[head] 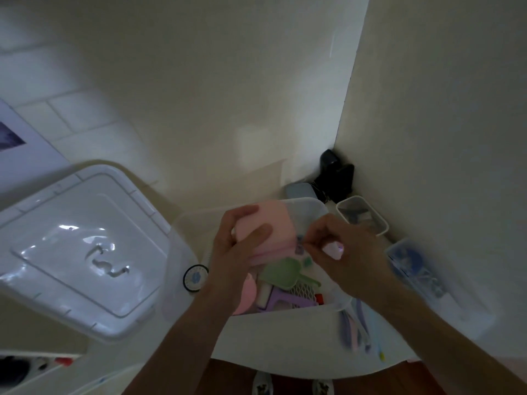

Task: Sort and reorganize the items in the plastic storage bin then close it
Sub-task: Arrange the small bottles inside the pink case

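A clear plastic storage bin (309, 205) stands on a white table, open. Its white lid (82, 246) lies to the left. My left hand (236, 249) grips a pink box (278, 223) over the bin. My right hand (339, 246) is beside it with curled fingers that pinch something small at the box's lower right corner; what it is I cannot tell. Inside the bin lie a green scoop (282, 273), a purple plastic piece (285, 302), a pink round item (248, 295) and a small red item (318, 298).
A small clear container (362, 215) and a black object (335, 173) sit in the corner by the wall. A blue packet (410, 266) lies at the right. Pastel utensils (355, 329) rest on the table in front of the bin. A round black-rimmed label (195, 277) sits left of the bin.
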The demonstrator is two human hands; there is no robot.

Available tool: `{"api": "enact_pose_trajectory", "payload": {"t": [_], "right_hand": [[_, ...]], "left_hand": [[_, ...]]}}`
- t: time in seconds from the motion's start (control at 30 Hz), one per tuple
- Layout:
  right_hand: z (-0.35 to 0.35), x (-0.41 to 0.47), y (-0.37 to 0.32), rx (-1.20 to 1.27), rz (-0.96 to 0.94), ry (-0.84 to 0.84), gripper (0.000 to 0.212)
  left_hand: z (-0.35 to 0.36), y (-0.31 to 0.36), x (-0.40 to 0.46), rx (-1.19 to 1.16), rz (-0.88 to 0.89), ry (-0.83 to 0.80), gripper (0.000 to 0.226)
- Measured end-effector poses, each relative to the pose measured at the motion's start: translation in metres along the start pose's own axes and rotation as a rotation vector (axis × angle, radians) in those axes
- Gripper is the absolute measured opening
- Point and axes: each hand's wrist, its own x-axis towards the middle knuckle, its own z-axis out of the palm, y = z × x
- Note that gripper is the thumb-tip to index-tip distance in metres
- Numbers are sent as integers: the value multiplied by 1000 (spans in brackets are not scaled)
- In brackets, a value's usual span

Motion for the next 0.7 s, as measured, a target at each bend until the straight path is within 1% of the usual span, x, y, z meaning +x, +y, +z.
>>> {"api": "enact_pose_trajectory", "payload": {"t": [0.07, 0.17, 0.23, 0.27, 0.33, 0.37, 0.43, 0.5, 0.53, 0.57, 0.63, 0.7], "right_hand": [[10, -13, -13, -43, -23, 29, 21], [34, -25, -25, -23, -5, 57, 25], [45, -28, -28, -19, 16, 91, 28], [46, -28, -28, -36, 13, 116, 28], [42, -29, -20, -69, 20, 131, 23], [37, -29, -13, -76, 38, 118, 20], [29, -31, 1, -112, 53, 112, 19], [22, -33, 11, -127, 62, 152, 23], [18, -34, 14, -110, 77, 165, 26], [15, -35, 17, -93, 86, 167, 28], [12, -38, 18, -72, 81, 145, 29], [12, -45, 19, -65, 78, 129, 28]], "left_hand": [[11, -8, 2, 35, 57, 91, 35], [34, -21, -4, 118, 150, 177, 34], [43, -26, -7, 97, 123, 193, 22], [43, -28, -6, 69, 88, 202, 19], [37, -28, -5, 37, 19, 186, 23], [32, -27, -5, 40, -22, 171, 28], [21, -26, -6, 19, -127, 144, 50], [9, -24, -8, -14, -224, 122, 72], [4, -22, -10, -9, -268, 92, 77], [1, -20, -11, 4, -309, 50, 76], [-1, -20, -14, 8, -375, -3, 60], [-2, -25, -17, -19, -394, 8, 46]]}}
